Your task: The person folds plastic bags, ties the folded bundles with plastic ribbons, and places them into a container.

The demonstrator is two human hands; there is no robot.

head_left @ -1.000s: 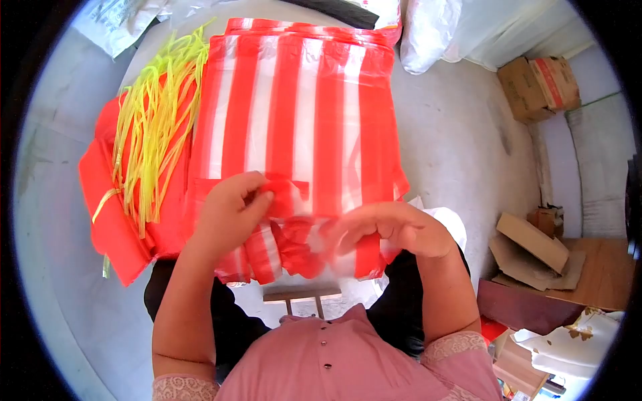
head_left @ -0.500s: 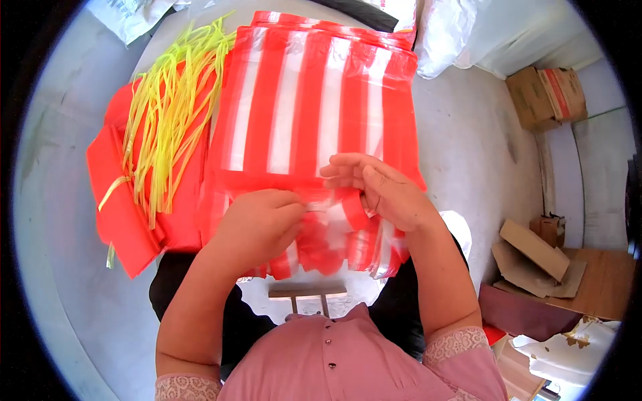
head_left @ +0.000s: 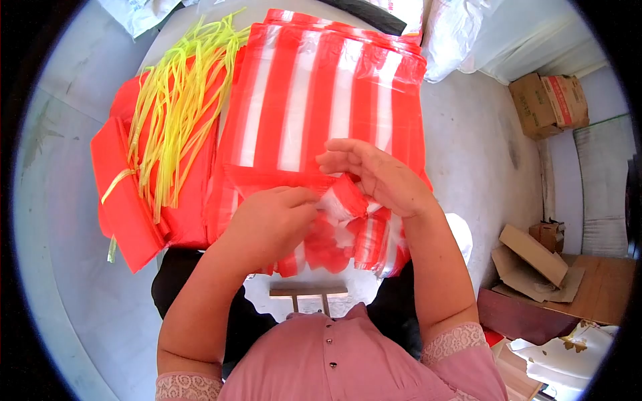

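Note:
A thick stack of red-and-white striped plastic bags (head_left: 299,100) lies in front of me, its near edge hanging in crumpled folds toward my lap. My left hand (head_left: 277,217) is closed at the near edge, fingers pinched on the striped plastic. A bunched piece of striped film (head_left: 344,202) sticks up between my two hands. Just right of it, my right hand (head_left: 384,177) is held with fingers loosely stretched and slightly curved over the stack. Whether its palm touches the film is hidden.
Left of the stack, yellow plastic strips (head_left: 177,113) lie on folded red plastic (head_left: 124,194). A dark roll-like object (head_left: 368,15) and white sacks (head_left: 455,40) are at the back. Cardboard boxes (head_left: 548,103) stand at right, with an opened carton (head_left: 535,264) nearer.
My right hand has moved slightly up and left. The bunched piece of film between my hands has risen, and my left hand has shifted a little right. The whole view has shifted slightly.

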